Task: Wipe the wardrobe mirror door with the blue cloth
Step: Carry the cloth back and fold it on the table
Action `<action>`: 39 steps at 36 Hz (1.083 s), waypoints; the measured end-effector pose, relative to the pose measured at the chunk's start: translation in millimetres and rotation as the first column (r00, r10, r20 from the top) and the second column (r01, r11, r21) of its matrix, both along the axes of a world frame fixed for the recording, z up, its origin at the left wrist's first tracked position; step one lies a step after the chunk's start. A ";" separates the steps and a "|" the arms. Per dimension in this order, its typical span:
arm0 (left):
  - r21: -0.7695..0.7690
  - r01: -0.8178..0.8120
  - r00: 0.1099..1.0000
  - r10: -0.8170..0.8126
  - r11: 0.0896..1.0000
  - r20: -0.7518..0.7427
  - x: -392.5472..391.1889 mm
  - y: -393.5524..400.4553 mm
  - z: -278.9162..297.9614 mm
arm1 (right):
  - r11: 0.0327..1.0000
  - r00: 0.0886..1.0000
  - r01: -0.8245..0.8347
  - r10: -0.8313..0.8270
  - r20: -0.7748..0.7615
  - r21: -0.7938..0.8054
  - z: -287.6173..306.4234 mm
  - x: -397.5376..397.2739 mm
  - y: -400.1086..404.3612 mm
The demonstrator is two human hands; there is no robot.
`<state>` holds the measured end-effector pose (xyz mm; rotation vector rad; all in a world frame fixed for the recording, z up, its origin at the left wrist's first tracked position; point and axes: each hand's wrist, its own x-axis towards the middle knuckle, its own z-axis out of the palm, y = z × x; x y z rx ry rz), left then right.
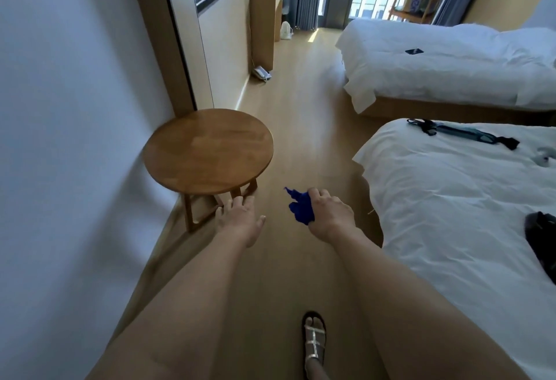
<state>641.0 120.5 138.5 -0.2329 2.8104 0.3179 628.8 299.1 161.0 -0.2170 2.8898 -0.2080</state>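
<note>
Nearest the lens: two bare forearms extended forward and down, and below them a sandalled foot [314, 342] on the wooden floor [301, 103].

Right hand [329, 214]: fingers curled round the blue cloth [301, 209], which is bunched in the fist with a loose tail sticking out on the side towards the other hand. Left hand [240, 218]: fingers relaxed and spread, holding nothing, apart from the cloth.

Surroundings taken from the grip: a round wooden side table [207, 151] stands just beyond and outboard of the empty hand, against the white wall [75, 109]. A white bed [469, 199] lies close outboard of the cloth hand, with straps and a dark item on it. A second bed [451, 64] lies further ahead.

Wardrobe mirror door: not identified with certainty. A tall panel with a dark edge [177, 48] sits in the wall ahead of the empty hand, beyond the table; whether it is the mirror cannot be told.

Assessed risks:
- The bunched cloth offers little flat face; wiping with it so would likely streak rather than clean.
- The table sits on the way to that panel; a knock with shin or hand is plausible.
- The narrow passage beside the bed leaves little room for a wide arm sweep.
- The bare free hand, if braced on glass, would leave prints.
</note>
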 end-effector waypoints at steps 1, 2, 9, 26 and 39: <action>-0.003 -0.009 1.000 0.009 1.000 -0.001 -16.2 3.0 0.3 | 1.000 1.000 -0.007 0.007 0.002 0.003 -0.4 -17.3 2.3; -0.004 -0.018 1.000 0.018 1.000 -0.004 -32.9 6.0 0.4 | 1.000 1.000 -0.016 0.016 0.003 0.006 -0.8 -35.3 5.2; -0.009 -0.096 0.995 0.096 0.995 0.003 -137.8 22.1 -3.3 | 0.993 0.996 -0.090 0.091 -0.001 0.073 8.0 -165.5 28.0; 0.046 -0.341 0.940 0.339 0.939 0.051 -318.4 -1.2 -25.5 | 0.949 0.949 -0.315 0.315 0.007 0.025 -11.9 -389.1 -20.0; 0.144 -0.494 0.868 0.495 0.858 0.033 -437.1 -89.1 -39.3 | 0.874 0.874 -0.486 0.486 -0.010 0.023 -26.5 -528.5 -132.9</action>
